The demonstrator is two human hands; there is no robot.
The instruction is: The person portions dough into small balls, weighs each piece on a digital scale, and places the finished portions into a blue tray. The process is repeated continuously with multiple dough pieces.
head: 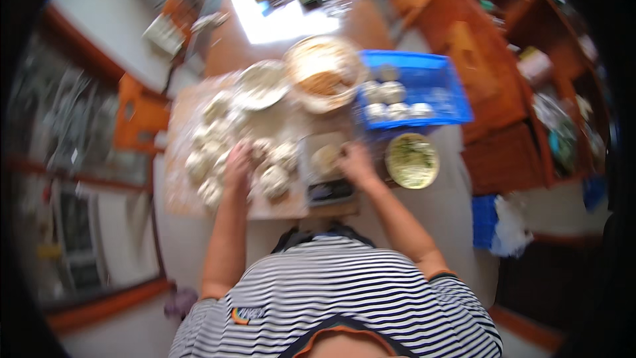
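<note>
My left hand is among several pale, floury dough balls on a floured board. Blur hides whether its fingers hold a piece. My right hand is at the right edge of a kitchen scale, its fingers beside or touching a flat, round piece of dough on the pan. Whether they grip it cannot be told. Just right of that hand stands a round tub of chopped green and pale food.
Behind the board are a white bowl of flour and a large bowl with brown filling. A blue plastic crate holds several round white pieces. Orange chairs flank the table; wooden shelves stand at right.
</note>
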